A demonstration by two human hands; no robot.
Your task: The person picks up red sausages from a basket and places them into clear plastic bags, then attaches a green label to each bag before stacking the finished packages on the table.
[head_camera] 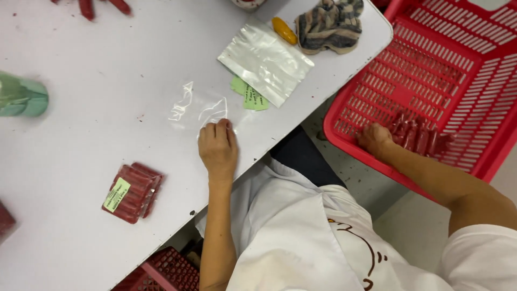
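Observation:
My left hand [217,146] rests on the white table [81,64] with its fingertips pressing the edge of an empty clear plastic bag [196,110]. My right hand [375,139] reaches into the red plastic crate [458,64] beside the table and touches a packet of red sausages [420,137] lying on the crate's floor. Whether the fingers have closed on the packet I cannot tell. A sealed packet of red sausages with a green label [132,192] lies on the table left of my left hand.
A stack of clear bags [265,62] lies over green labels [249,97] at the table's far edge. A yellow oblong object [284,30] and a striped cloth [329,24] are beyond it. A green object [21,97] stands at the left. Another red crate [167,269] sits under the table.

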